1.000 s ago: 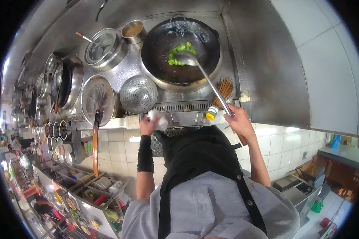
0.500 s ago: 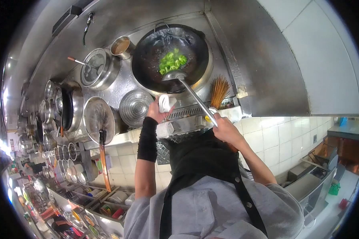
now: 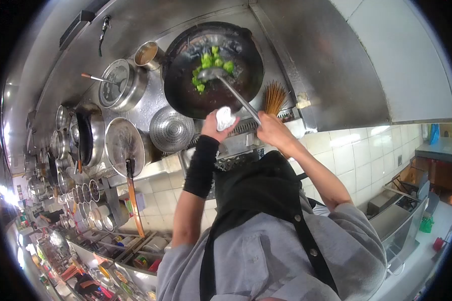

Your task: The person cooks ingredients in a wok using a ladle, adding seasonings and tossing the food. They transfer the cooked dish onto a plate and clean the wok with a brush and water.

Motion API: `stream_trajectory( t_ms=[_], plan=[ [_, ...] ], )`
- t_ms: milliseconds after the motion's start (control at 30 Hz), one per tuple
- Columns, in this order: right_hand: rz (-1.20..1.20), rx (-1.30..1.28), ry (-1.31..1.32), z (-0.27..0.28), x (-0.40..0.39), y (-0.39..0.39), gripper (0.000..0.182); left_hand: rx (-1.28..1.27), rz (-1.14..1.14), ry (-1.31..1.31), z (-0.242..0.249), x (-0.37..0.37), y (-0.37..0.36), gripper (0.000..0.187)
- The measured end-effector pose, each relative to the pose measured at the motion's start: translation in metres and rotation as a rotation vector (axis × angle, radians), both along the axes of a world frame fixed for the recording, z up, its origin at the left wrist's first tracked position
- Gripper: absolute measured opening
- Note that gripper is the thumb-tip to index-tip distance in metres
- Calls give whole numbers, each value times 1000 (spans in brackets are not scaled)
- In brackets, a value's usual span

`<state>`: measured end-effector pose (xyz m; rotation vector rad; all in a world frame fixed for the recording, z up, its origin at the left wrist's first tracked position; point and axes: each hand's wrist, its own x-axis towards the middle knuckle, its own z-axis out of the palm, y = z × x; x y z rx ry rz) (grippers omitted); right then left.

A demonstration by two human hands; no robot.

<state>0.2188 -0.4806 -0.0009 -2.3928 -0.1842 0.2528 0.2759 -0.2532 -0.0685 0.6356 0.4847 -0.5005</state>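
Note:
My left hand (image 3: 213, 130), with a black sleeve on the forearm, is closed around a folded white cloth (image 3: 225, 118) at the near rim of a large dark wok (image 3: 186, 98). Whether it grips a wok handle under the cloth is hidden. My right hand (image 3: 274, 131) is wrapped round the end of a long-handled metal ladle (image 3: 239, 97). The ladle's bowl is inside the wok, touching chopped green vegetables (image 3: 206, 61). These lie scattered about the wok's middle and far side. The wok looks tilted on its burner.
Left of the wok are a perforated strainer (image 3: 172, 129), a small metal pot of brown liquid (image 3: 148, 55) and a larger pot (image 3: 119, 83). A wooden-handled pan (image 3: 124, 145) sits further left. A bamboo brush (image 3: 274, 98) stands right of the wok, near the steel wall (image 3: 331, 65).
The wok has tipped and shifted slightly, and the vegetables have spread out. The ladle bowl has moved up and left into them. Both hands have come closer together.

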Motion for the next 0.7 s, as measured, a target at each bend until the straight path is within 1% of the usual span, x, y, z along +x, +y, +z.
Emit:
stream_trajectory(
  t_ms=[33,67,100,133,167,200,233,267,300,333,367,400,433,467,500,567,600,633,667,700],
  plan=[
    [-9,-44,-203,-21,-2,5,28,188,-57,-208,-8,-23,-2,24],
    [-46,4,27,-5,-3,13,29,393,-83,-399,-17,-45,-3,24],
    [-67,34,25,-11,-9,15,28,580,-126,-461,-58,-60,6,25],
    [-74,63,-41,-12,-23,14,27,772,-166,-512,-99,-76,14,28],
    [-81,91,-106,-11,-31,8,27,936,-246,-576,-75,-81,14,29],
    [-40,128,-128,-9,-34,-3,27,1109,-324,-639,-53,-86,14,30],
    [4,162,-135,4,-43,-17,26,1278,-393,-698,-27,-90,13,32],
    [55,194,-128,28,-55,-27,26,1434,-387,-892,-13,-80,14,30],
    [-74,228,375,95,-54,-29,25,1586,-363,-1091,-11,-64,16,28],
    [-15,183,422,114,-51,-39,24,1569,-401,-1015,-30,-33,20,28],
    [43,141,466,126,-47,-46,23,1122,-354,-770,-32,-13,17,27],
    [56,72,530,139,-42,-43,23,721,-216,-492,-34,7,15,26],
    [88,66,396,126,-38,-42,23,-109,-2,-47,-19,19,9,23],
    [119,60,256,95,-31,-41,23,281,-148,-331,-25,25,10,19],
    [145,59,128,69,-25,-40,23,717,-240,-565,-31,31,11,20],
    [79,7,161,36,-4,-20,25,-76,-73,38,-18,15,11,24],
    [36,27,77,16,-2,-7,24,6,19,88,-22,2,7,25],
    [-9,45,-19,-2,3,3,23,538,-71,-248,-46,-10,12,25],
    [-56,61,-116,-10,4,9,23,1064,-165,-594,-99,-32,20,25],
    [-77,71,-87,-8,-2,10,24,1151,-177,-656,-160,-51,30,25]
  ],
)
